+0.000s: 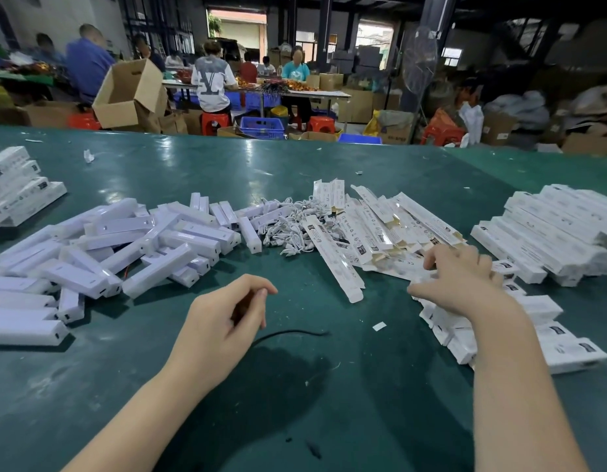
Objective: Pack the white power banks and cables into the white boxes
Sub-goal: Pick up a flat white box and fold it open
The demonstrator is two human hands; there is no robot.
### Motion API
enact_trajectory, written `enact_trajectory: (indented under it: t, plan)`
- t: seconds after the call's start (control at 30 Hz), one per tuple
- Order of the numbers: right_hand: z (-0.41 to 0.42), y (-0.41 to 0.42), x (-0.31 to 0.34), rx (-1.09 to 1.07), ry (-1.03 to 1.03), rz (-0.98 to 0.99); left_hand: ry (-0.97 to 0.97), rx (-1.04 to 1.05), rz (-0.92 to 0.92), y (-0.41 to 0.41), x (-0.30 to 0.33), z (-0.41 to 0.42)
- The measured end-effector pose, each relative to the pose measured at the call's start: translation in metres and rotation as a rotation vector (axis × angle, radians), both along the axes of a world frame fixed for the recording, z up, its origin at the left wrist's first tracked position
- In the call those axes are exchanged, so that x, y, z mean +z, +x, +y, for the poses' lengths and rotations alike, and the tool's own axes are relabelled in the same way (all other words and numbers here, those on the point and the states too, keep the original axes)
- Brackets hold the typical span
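Note:
A heap of white power banks (pixel 124 247) covers the left of the green table (pixel 295 386). A tangle of white cables (pixel 288 226) lies at the centre, beside a spread of flat, unfolded white boxes (pixel 373 229). Packed white boxes lie in a row at the near right (pixel 550 335) and in a stack at the far right (pixel 561 229). My left hand (pixel 223 321) hovers over the bare table with loosely curled fingers and holds nothing. My right hand (pixel 458 281) rests palm down on the white boxes at the right; what its fingers do is hidden.
More white boxes (pixel 15 185) are stacked at the far left edge. A black strand (pixel 291 333) and paper scraps (pixel 379 326) lie on the table near my hands. Beyond the table, people sit at other benches among cardboard cartons (pixel 128 93), blue crates (pixel 261 127) and red stools.

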State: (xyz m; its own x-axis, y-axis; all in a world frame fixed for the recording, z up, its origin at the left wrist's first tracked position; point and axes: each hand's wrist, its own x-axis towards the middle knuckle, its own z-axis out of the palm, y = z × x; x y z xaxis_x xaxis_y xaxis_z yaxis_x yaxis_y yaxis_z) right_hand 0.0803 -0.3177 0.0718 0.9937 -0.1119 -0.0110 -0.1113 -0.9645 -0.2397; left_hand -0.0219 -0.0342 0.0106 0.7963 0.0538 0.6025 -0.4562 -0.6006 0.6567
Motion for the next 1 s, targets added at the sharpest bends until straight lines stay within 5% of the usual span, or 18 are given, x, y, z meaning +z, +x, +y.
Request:
enact_trajectory:
  t: [0.37, 0.53, 0.73, 0.87, 1.0]
  plan:
    - [-0.010, -0.008, 0.012, -0.152, -0.056, 0.200, 0.076, 0.025, 0.024, 0.002, -0.003, 0.001]
    - [-0.007, -0.004, 0.011, -0.121, -0.140, 0.159, 0.079, 0.033, 0.047, 0.001, -0.002, 0.000]
    - [-0.003, -0.001, 0.004, -0.151, 0.005, 0.037, 0.064, 0.031, 0.089, 0.001, -0.002, 0.000]
    - [0.024, 0.005, -0.004, 0.120, 0.121, -0.256, 0.095, 0.017, 0.120, 0.003, -0.003, 0.000]
    - [0.074, 0.008, -0.033, 0.432, -0.006, -0.053, 0.130, 0.004, 0.159, 0.002, -0.001, -0.002]
